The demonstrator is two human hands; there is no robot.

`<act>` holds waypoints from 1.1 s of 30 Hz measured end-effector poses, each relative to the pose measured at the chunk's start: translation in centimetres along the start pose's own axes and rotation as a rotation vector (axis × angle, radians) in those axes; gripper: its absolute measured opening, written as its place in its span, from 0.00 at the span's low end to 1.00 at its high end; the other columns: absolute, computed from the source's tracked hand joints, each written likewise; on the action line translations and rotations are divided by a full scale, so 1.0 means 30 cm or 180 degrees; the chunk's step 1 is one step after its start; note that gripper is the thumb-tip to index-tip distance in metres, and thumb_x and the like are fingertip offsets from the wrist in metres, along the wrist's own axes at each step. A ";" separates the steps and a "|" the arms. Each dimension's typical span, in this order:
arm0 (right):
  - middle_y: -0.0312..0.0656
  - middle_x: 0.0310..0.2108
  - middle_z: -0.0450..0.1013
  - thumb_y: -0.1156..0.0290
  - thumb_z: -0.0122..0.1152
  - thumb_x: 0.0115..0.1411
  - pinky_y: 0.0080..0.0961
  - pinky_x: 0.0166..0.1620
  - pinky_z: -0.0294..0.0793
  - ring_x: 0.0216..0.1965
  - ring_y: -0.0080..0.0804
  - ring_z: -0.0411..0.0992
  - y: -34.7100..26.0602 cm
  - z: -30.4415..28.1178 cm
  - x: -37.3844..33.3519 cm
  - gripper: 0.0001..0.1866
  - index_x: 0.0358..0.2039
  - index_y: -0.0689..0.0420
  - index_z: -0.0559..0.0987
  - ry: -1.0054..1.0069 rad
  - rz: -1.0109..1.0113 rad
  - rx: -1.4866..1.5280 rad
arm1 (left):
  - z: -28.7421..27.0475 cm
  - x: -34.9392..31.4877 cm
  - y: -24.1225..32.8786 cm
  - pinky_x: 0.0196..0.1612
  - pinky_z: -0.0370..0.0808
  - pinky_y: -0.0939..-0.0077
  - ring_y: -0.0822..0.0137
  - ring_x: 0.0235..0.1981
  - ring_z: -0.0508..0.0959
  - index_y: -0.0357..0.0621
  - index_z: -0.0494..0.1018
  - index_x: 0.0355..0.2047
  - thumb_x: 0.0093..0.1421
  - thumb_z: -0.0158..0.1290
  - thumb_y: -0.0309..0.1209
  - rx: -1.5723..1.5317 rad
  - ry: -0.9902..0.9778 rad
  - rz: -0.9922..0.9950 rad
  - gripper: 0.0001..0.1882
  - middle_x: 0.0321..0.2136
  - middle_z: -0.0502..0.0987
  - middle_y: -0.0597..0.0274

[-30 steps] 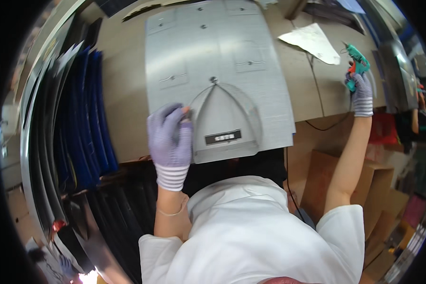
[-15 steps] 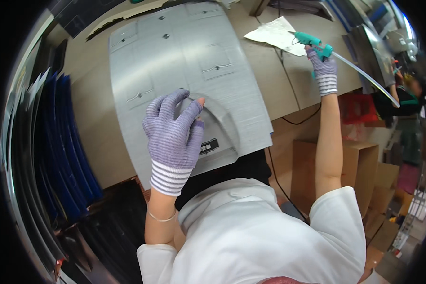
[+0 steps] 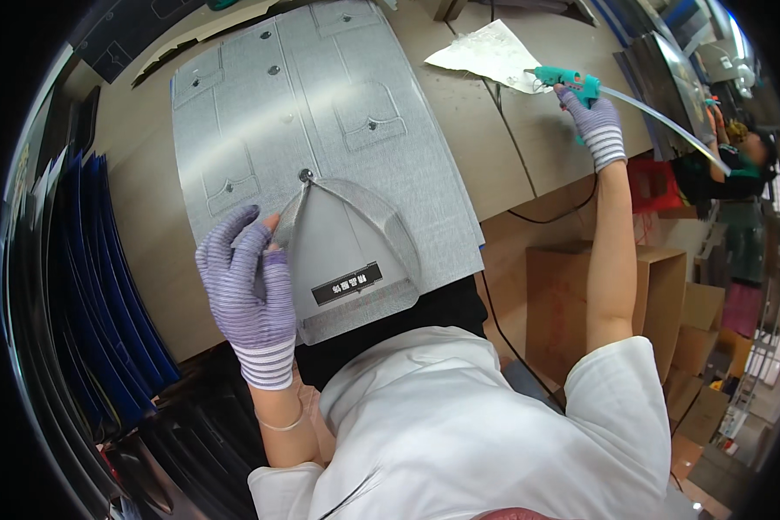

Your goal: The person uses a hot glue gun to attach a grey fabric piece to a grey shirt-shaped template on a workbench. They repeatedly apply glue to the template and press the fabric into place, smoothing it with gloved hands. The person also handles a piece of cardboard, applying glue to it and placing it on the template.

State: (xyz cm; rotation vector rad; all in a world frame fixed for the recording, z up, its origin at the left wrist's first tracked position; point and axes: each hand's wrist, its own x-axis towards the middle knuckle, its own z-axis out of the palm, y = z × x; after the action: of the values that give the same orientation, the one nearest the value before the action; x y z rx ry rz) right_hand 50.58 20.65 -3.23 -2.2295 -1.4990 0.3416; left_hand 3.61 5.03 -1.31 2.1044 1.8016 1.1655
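A large grey panel (image 3: 321, 147), embossed like a jacket front with pockets and dark round studs, lies before me. At its near end is a pointed flap (image 3: 338, 234) bearing a black label (image 3: 347, 283), its tip at a round stud (image 3: 305, 175). My left hand (image 3: 250, 276), in a purple striped glove, is beside the flap's left edge, fingers loosely bent and apart, holding nothing. Out to the right, my right hand (image 3: 594, 121), gloved alike, grips a teal glue gun (image 3: 572, 82) with a long translucent glue stick (image 3: 667, 130) behind it.
Under the glue gun's nozzle lies a white paper sheet (image 3: 487, 56) on the table (image 3: 468, 165). Stacked blue and black panels (image 3: 87, 277) stand at left. Cardboard boxes (image 3: 572, 303) and a cable (image 3: 503, 321) are below right. Another person (image 3: 728, 169) sits far right.
My left hand has moved left and toward me from the flap's tip, uncovering the stud and label. The glue gun stays in my right hand, near the paper. The view has shifted slightly.
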 end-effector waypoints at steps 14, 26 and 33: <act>0.41 0.26 0.79 0.39 0.65 0.52 0.29 0.39 0.73 0.30 0.34 0.76 0.050 -0.085 -0.028 0.30 0.35 0.57 0.84 0.0320 -0.0186 -0.0006 | -0.012 -0.062 -0.051 0.54 0.70 0.64 0.54 0.48 0.74 0.34 0.79 0.40 0.58 0.52 0.21 -0.0001 0.0139 -0.0187 0.11 0.44 0.76 0.48; 0.41 0.22 0.76 0.36 0.60 0.51 0.27 0.36 0.71 0.28 0.33 0.74 -0.006 -0.023 0.061 0.31 0.32 0.55 0.84 -0.0133 -0.0178 -0.0236 | -0.012 -0.063 -0.052 0.54 0.70 0.64 0.54 0.47 0.73 0.33 0.78 0.40 0.56 0.52 0.19 0.0140 0.0038 -0.0201 0.11 0.44 0.76 0.49; 0.47 0.30 0.79 0.36 0.62 0.51 0.30 0.41 0.73 0.35 0.39 0.77 0.071 -0.110 0.049 0.35 0.38 0.59 0.83 -0.0003 -0.0180 -0.0432 | 0.003 -0.076 -0.061 0.52 0.70 0.63 0.54 0.46 0.73 0.32 0.78 0.38 0.55 0.52 0.18 0.0166 0.0129 -0.0097 0.10 0.43 0.77 0.50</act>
State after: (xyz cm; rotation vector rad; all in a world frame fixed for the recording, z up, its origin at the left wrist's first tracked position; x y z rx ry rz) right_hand 54.30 20.60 -1.31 -2.2846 -1.6265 0.2293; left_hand 2.28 3.54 -3.45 2.0879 1.8949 1.1745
